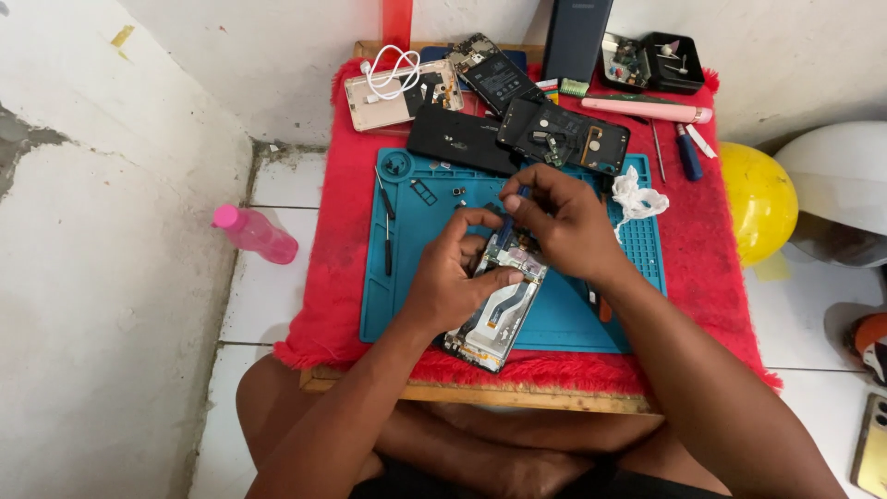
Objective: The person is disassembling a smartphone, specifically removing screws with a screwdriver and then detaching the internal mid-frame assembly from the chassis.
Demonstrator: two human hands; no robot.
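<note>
Black tray (686,81) of small parts (626,61)

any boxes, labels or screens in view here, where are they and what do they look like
Dark box: upright at the back wall, tall, navy.
Battery label: on the opened phone at the back, dark rectangle, pale print.
Phone: on the floor, bottom right corner, gold edge, screen dark.

Left hand (453,277) grips opened phone (494,319) on blue mat (407,305) — thumb across its side. Right hand (564,222) pinches blue tool (506,226) at the phone's top end. Red cloth (711,268) under mat. Phone parts (517,129) behind, tissue (637,196) right, pink bottle (254,233) on floor.
</note>
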